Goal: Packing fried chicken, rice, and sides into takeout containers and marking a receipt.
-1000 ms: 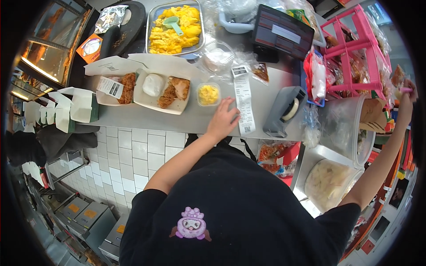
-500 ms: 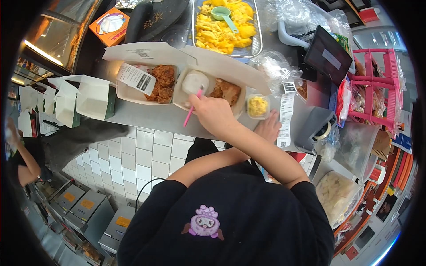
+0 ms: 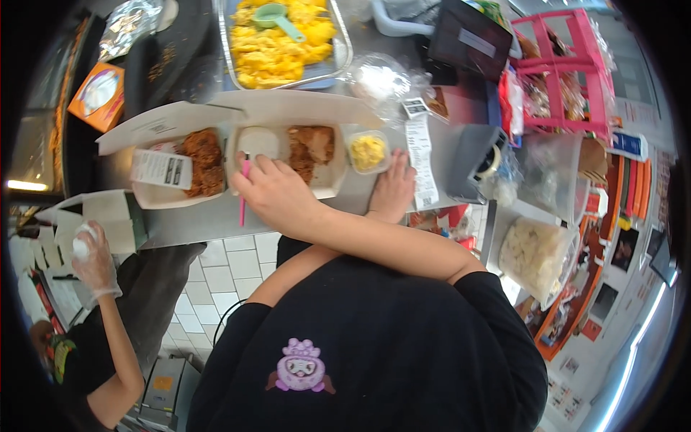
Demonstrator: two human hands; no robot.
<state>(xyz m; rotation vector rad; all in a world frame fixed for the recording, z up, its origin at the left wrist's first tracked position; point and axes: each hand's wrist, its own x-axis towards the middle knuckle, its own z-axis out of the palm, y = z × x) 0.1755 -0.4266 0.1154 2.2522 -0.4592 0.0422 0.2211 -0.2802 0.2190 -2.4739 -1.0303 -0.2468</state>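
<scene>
My right hand (image 3: 279,193) is closed around a pink pen (image 3: 244,189) at the near edge of an open paper box (image 3: 327,186). Inside that box lie a round white thing (image 3: 260,143) and pieces of fried chicken (image 3: 312,150). My arms are crossed, the right over the left. Flat on the steel counter (image 3: 194,229), fingers apart, my left hand (image 3: 393,189) lies between a clear tub of yellow egg (image 3: 368,152) and a long paper slip (image 3: 421,162). Left of the first box, another open box (image 3: 152,200) holds fried chicken (image 3: 202,163) and a printed slip (image 3: 160,168).
A tray of scrambled egg (image 3: 277,50) with a green scoop (image 3: 277,19) is behind the boxes. At left, a co-worker's gloved hand (image 3: 97,266) holds something white over open cartons (image 3: 101,216). A dark screen (image 3: 471,37), grey printer (image 3: 471,164) and pink rack (image 3: 565,68) stand right.
The view has turned, shifting the counter leftward. My right hand still holds the pen, which now stands straighter. The co-worker's gloved hand has come in over the cartons.
</scene>
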